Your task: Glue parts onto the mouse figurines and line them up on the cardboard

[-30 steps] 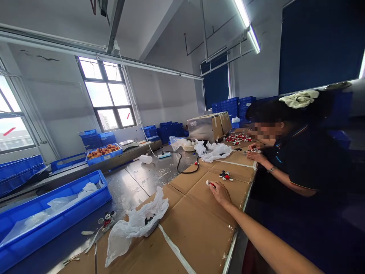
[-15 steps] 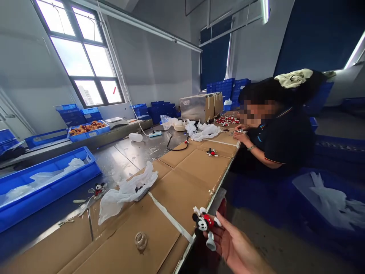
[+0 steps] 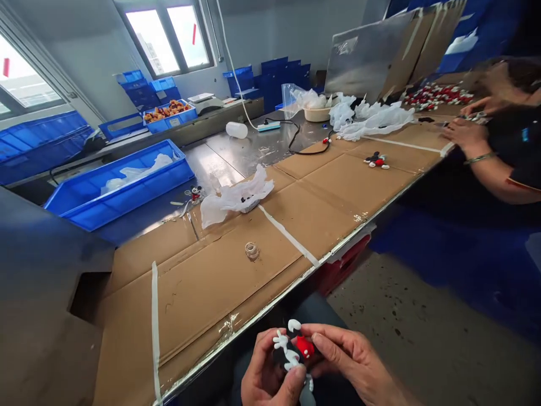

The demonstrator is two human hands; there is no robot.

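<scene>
Both my hands hold a Mickey Mouse figurine [image 3: 305, 347] with red shorts and white gloves, just off the table's front edge. My left hand [image 3: 270, 372] is closed round its black head end, with the thumb over it. Fingers and thumb of my right hand [image 3: 355, 358] pinch it near the red shorts and legs. The fingers cover part of the toy, and its face is turned out of sight. On the cardboard-covered table [image 3: 211, 287] beyond lies a small ring-shaped roll [image 3: 252, 251].
A white plastic bag [image 3: 224, 206] with small black parts lies mid-table. One figurine [image 3: 195, 194] is left of it, another [image 3: 376, 160] to the right. A blue crate [image 3: 127, 189] stands at left. A co-worker's hands [image 3: 467, 129] work at far right, near a red-and-white pile [image 3: 437, 96].
My left hand has come into view and grips the figurine too. The figurine has been brought in and turned in my right hand. The view has swung left and down.
</scene>
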